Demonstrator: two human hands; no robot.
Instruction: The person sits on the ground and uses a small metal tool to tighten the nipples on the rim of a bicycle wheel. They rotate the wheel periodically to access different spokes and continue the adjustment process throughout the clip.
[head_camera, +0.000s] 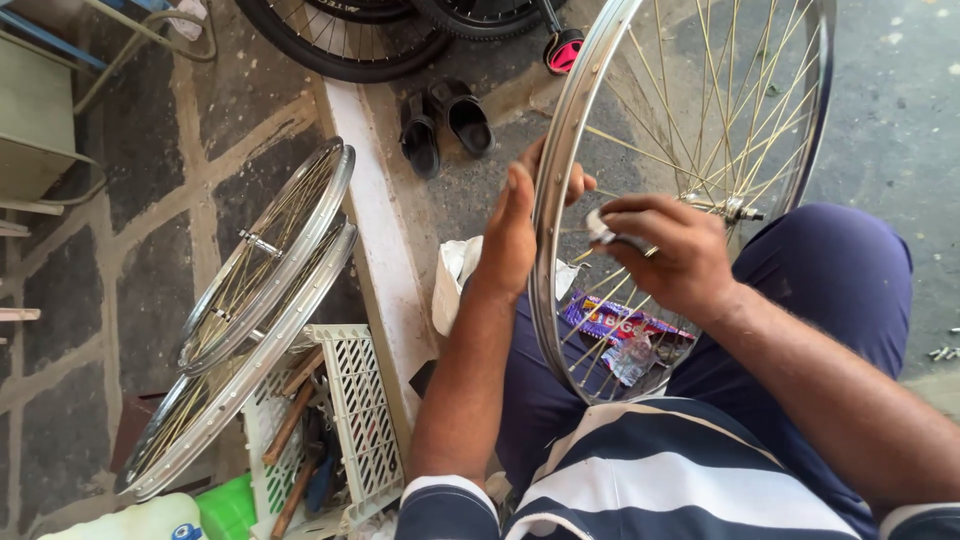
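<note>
Here, right hand pinches a small metal tool among the spokes, fingers clenched on it. Left hand grips the chrome wheel rim just beside, thumb up along its outer face. Below the grip, a purple wrapper lies between the knees. Well off to the left, two spare rims lean over a white crate; beyond, black sandals.

Silver spoked wheel rim, upright, on lap
</note>
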